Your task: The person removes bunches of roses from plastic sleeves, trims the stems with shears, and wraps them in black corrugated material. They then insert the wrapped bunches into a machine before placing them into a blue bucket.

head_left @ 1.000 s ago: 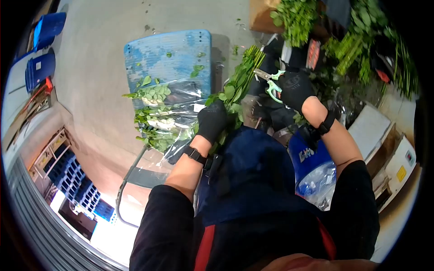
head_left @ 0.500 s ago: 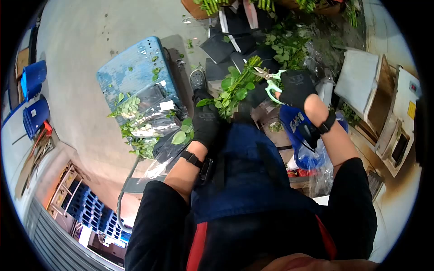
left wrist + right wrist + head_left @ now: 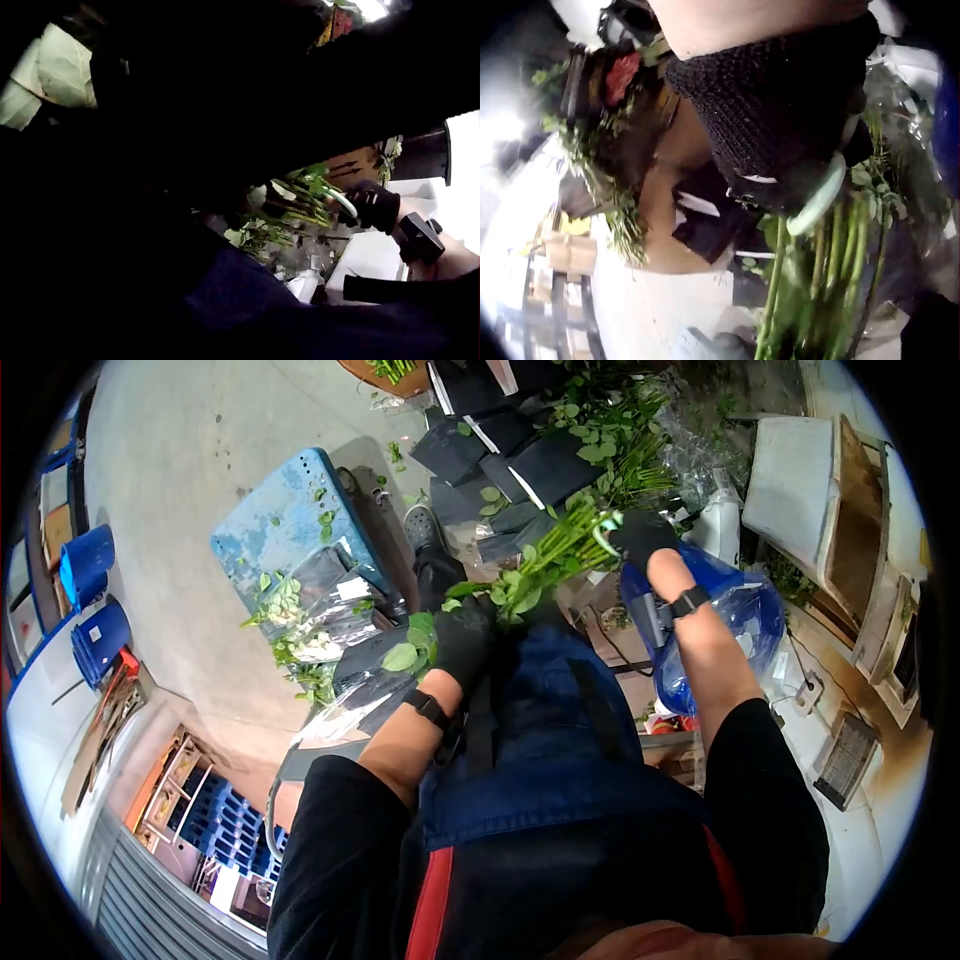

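A bunch of leafy green stems (image 3: 560, 555) lies across the front of the body, its leafy end at the black-gloved left hand (image 3: 462, 640), which grips it. At the cut ends, the gloved right hand (image 3: 643, 540) holds scissors with pale green handles (image 3: 605, 538); the blades are hidden. In the right wrist view a scissor handle (image 3: 819, 199) curves from the right hand (image 3: 780, 127) just over the stems (image 3: 832, 255). The left wrist view is mostly dark, with the right hand (image 3: 369, 206) beside the stems (image 3: 296, 202).
Wrapped bunches (image 3: 325, 610) lie on a blue stool (image 3: 270, 520) at the left. Black sleeves (image 3: 550, 465) and more stems (image 3: 640, 460) cover the floor ahead. A blue plastic-lined container (image 3: 735, 620) stands at the right, near white boxes (image 3: 790, 490).
The view has turned and shifted. The right hand with the scissors has come closer to the stem ends, and the scissor blades, visible earlier, are now hidden.
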Demonstrator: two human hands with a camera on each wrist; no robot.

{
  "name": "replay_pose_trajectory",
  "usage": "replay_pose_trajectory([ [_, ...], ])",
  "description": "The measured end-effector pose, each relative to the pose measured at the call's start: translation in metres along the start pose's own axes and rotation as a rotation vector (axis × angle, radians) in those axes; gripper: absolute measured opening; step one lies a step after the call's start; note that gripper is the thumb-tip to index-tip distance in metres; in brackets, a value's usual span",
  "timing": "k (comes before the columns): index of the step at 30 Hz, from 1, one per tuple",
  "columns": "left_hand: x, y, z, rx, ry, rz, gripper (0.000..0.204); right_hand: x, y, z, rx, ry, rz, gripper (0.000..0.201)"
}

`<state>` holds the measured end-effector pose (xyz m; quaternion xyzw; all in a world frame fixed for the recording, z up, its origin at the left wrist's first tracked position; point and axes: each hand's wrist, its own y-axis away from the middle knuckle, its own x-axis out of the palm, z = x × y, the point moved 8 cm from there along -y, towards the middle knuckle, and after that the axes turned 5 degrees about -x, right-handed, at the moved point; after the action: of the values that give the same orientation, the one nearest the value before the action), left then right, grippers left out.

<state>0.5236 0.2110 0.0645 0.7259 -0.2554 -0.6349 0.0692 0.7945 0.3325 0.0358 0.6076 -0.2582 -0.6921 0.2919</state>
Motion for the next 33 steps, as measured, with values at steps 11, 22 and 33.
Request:
replay_pose_trajectory([
  [11,-0.096,-0.203,-0.103,0.282,0.209,-0.492,0.052,-0.019,0.098,-0.171,0.096,-0.011,-0.549,0.048],
  [22,-0.019,-0.045,0.065,-0.373,1.187,-0.319,0.048,0.052,0.014,0.033,-0.269,-0.334,0.007,0.054],
  [33,0.234,0.236,0.41,-1.559,0.998,-0.508,0.044,0.121,-0.048,0.467,-0.719,-0.4,0.691,0.033],
])
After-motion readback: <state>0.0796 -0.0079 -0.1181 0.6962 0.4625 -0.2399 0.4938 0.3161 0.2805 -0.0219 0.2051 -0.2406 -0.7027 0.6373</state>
